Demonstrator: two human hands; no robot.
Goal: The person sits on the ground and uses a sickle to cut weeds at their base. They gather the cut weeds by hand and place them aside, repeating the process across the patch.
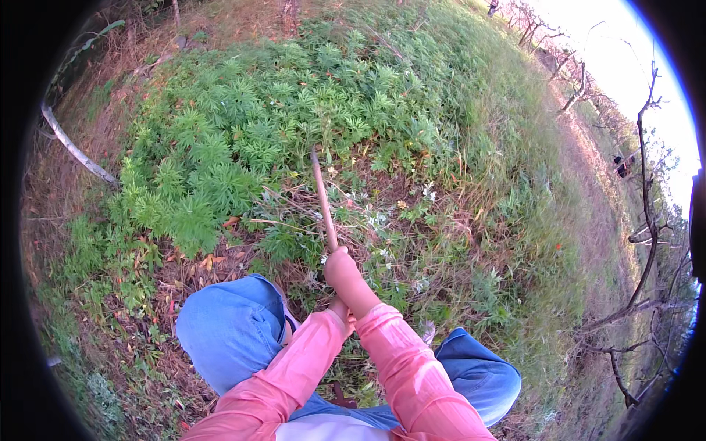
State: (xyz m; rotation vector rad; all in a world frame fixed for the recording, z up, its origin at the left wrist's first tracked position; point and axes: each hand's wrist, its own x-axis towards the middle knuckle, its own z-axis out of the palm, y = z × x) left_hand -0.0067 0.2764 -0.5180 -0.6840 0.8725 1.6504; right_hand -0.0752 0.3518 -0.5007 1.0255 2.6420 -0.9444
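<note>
A long wooden handle [324, 204] runs from my hands up to the edge of the leafy green weeds [265, 127]. My right hand [342, 265] is closed around the handle, with the thumb on top. Lower down and partly behind my right forearm, my left hand [345, 317] is closed too, and it appears to be on the handle's lower part. The far end of the handle reaches into the foliage, so any tool head there is hidden. Cut or dry stalks [292, 215] and pale-leaved sprigs [380, 220] lie on the ground beside the handle.
My bent knees in blue jeans [231, 331] are on both sides of my arms. A pale curved branch [80, 154] is at left. Bare dark branches [645, 220] stand at right beside a slope of dry grass. A distant person [623, 165] is partly visible there.
</note>
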